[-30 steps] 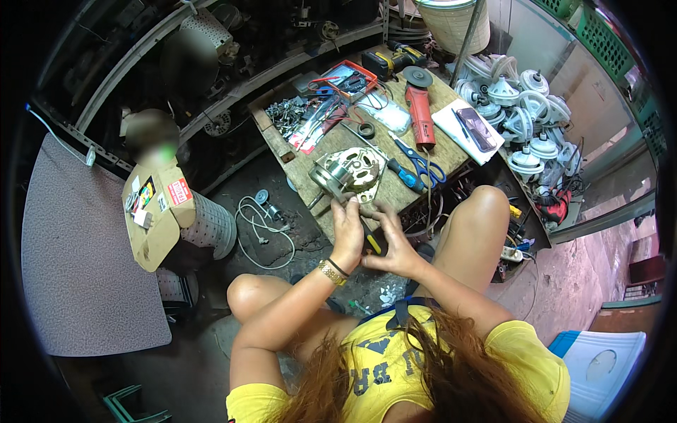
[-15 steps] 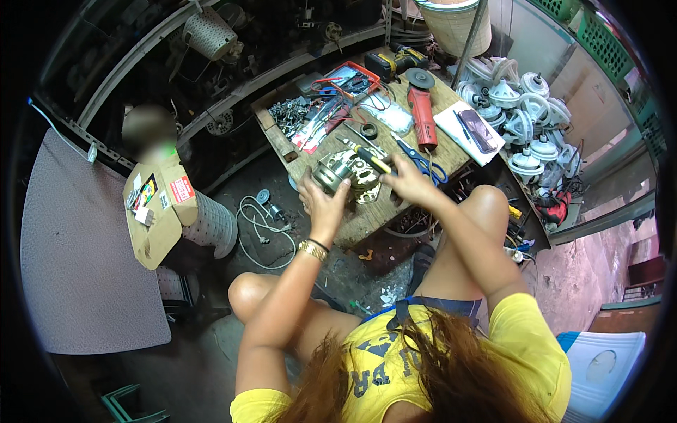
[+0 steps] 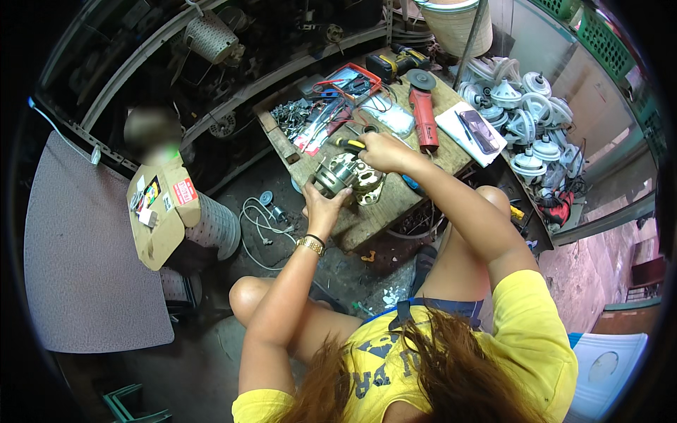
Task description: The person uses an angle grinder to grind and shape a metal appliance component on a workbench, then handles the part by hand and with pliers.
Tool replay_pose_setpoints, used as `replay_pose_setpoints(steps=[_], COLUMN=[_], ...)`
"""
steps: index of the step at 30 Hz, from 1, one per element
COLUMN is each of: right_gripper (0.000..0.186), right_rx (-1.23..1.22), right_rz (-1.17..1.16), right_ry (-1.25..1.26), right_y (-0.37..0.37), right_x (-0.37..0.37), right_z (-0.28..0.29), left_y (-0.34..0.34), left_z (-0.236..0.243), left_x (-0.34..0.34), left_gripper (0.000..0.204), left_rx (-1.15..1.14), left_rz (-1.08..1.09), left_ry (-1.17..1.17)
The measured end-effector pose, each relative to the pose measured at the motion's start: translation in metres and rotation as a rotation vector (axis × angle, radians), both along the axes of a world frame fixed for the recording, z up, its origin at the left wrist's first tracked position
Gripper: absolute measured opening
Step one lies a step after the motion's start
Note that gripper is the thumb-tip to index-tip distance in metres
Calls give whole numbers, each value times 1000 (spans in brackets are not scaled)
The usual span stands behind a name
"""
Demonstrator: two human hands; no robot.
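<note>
My left hand (image 3: 326,209) is wrapped round the near left side of a metal motor body (image 3: 337,176) at the front of the wooden bench. A perforated metal end cover (image 3: 368,185) sits on the motor's right side. My right hand (image 3: 386,153) is closed on a hand tool with a yellow-and-black handle (image 3: 348,143), held just above the motor. The tool's working end cannot be made out. Behind that hand lies a roll of black tape (image 3: 369,130), partly covered. Blue-handled scissors (image 3: 413,185) are mostly hidden under my right forearm.
On the wooden bench (image 3: 303,169) lie a red angle grinder (image 3: 424,120), a cordless drill (image 3: 395,63), a phone (image 3: 478,132) on white paper, and a heap of screws (image 3: 290,118). White plastic parts (image 3: 525,127) are piled at right. A cardboard box (image 3: 166,204) and coiled cable (image 3: 250,233) are at left.
My right hand has moved left and slightly away from me with the tool, now over the motor's far side. It covers more of the scissors and tape. The left hand keeps hold of the motor.
</note>
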State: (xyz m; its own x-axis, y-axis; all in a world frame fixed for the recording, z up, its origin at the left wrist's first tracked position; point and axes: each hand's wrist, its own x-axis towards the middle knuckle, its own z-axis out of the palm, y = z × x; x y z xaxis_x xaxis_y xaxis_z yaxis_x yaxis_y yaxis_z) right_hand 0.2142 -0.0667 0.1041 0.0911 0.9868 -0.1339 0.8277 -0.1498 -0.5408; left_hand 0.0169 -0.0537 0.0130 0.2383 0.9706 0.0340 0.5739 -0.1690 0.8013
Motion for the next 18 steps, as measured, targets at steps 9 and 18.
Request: replay_pose_setpoints(steps=[9,18], right_gripper=[28,30], right_rx=[111,103], right_rz=[-9,-93], right_ry=[-170,-155], right_y=[-8,-17], right_x=[-21,-32], right_z=[1,13], left_y=[4,4], left_z=[-9,-16], left_x=[-1,-2], left_gripper=[95,96], left_rx=[-44,-81], left_rz=[33,34], left_ry=[-23,-54])
